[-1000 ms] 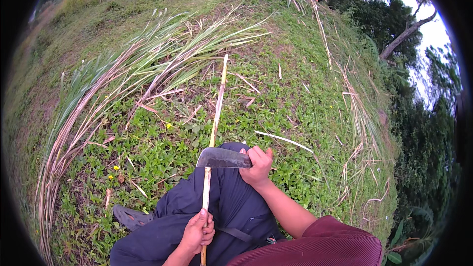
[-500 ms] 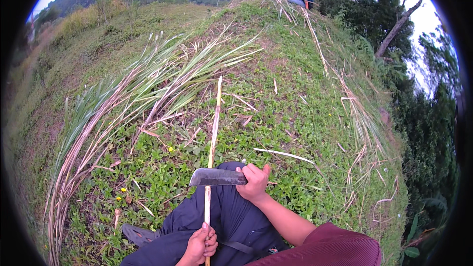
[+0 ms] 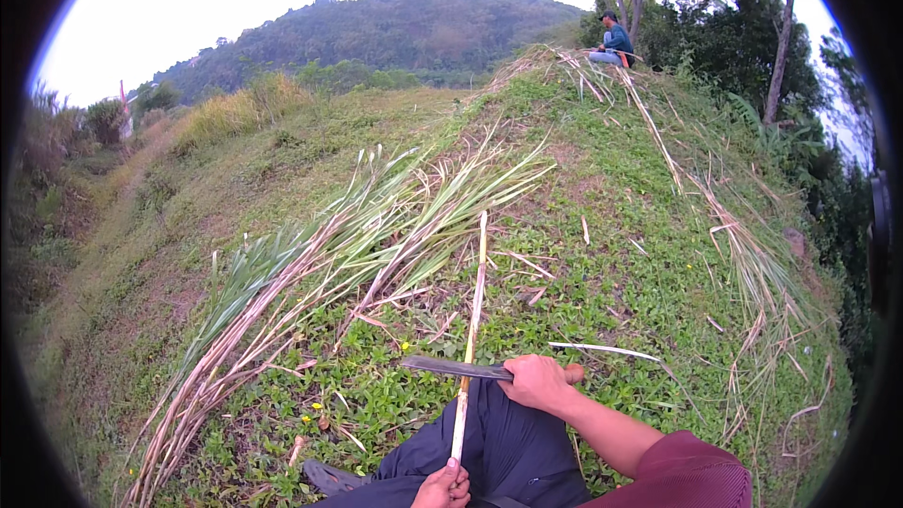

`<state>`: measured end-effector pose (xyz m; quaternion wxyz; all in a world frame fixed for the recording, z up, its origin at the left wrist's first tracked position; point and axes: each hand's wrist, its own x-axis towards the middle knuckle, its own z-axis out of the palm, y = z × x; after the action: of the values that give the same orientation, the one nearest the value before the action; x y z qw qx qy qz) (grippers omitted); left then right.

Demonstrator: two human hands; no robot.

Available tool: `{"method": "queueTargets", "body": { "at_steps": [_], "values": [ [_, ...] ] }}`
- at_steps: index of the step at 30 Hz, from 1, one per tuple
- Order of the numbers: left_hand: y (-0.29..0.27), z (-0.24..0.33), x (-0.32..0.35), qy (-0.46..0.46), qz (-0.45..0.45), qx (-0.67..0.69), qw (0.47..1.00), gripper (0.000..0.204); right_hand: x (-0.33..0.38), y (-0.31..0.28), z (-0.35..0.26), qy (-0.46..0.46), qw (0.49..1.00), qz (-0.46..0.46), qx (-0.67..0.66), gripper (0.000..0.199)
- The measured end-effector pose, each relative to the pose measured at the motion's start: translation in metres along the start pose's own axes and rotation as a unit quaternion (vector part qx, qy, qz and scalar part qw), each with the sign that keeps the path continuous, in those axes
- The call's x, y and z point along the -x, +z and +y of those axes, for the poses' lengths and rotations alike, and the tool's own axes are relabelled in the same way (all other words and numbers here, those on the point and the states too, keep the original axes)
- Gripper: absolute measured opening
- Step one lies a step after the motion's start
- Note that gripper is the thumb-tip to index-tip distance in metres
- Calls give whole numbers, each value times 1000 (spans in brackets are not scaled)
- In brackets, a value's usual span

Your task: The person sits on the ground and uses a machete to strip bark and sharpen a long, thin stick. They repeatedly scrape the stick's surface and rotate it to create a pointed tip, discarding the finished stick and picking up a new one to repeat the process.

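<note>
My left hand (image 3: 442, 487) is closed round the lower end of a pale, peeled-looking cane stalk (image 3: 475, 310), which points up and away from me. In my right hand (image 3: 541, 383) is a machete (image 3: 451, 368); the butt of its brown handle shows past my fist. Its dark blade lies across the stalk, roughly at right angles, above my left hand, and is seen nearly edge-on. Whether the edge bites into the stalk cannot be made out. Below both hands are my dark trousers (image 3: 527, 442), with the knee bent.
Long leafy cane stalks (image 3: 282, 292) lie heaped on the grass to the left. More dry stalks (image 3: 743, 245) run along the slope at right. A pale strip (image 3: 607, 350) lies beyond my right hand. Another person (image 3: 616, 42) sits far off near trees. A grey shoe (image 3: 331, 478) shows lower left.
My view has tilted up and to the left, showing more hill and sky. The machete blade has turned from broad side to nearly edge-on, still across the stalk. Both grips are kept.
</note>
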<state>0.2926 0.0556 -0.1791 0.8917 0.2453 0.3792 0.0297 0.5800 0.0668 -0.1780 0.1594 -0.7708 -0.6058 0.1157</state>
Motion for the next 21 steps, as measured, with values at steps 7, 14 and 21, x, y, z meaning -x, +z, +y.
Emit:
{"method": "queueTargets", "body": {
  "at_steps": [7, 14, 21],
  "values": [
    [-3, -26, 24, 34, 95, -66, 993, 44, -27, -14, 9, -74, 992, -68, 78, 24],
    [11, -34, 56, 47, 178, -110, 977, 42, -103, -18, 62, 104, 992, 10, 66, 19],
    [24, -43, 73, 46, 213, -135, 966, 41, -104, 1, 61, -80, 988, -38, 127, 18]
  ]
}}
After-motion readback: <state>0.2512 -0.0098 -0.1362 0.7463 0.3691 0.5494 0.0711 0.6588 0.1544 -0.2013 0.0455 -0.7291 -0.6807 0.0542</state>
